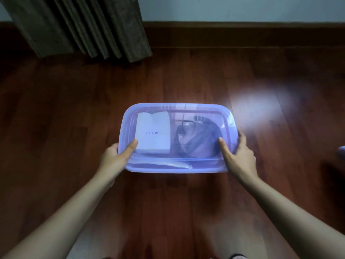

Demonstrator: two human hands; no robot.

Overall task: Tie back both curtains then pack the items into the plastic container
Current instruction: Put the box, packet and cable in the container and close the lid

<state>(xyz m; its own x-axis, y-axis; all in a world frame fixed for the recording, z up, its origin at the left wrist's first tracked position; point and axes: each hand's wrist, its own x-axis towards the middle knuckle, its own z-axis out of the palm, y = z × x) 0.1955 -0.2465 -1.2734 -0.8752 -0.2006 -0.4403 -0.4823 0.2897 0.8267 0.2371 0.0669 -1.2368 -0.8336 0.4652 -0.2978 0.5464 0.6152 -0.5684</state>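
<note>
The packing step is judged to be at its close. The plastic container is seen at the centre of the view, on or just above the wooden floor; which of the two cannot be told. It is covered by a translucent purple lid. Through the lid a white box is made out in the 9 o'clock half and a coiled dark cable in the 3 o'clock half. A long pale item along the 6 o'clock wall is too blurred to be named. The container is clamped at its 8 o'clock corner by the left hand, whose thumb is laid on top of the lid while the other fingers are hidden beyond the edge. Its 4 o'clock corner is gripped by the right hand, with the thumb pressed on the lid and the fingers curled round the side. A gathered dark curtain is seen at 11 o'clock; its tie lies out of view, so that step cannot be confirmed. For the next move, firm downward pressure round the rim is probably called for, until the lid is seated on every side. The 12 o'clock edge, far from both thumbs, should be checked.
</note>
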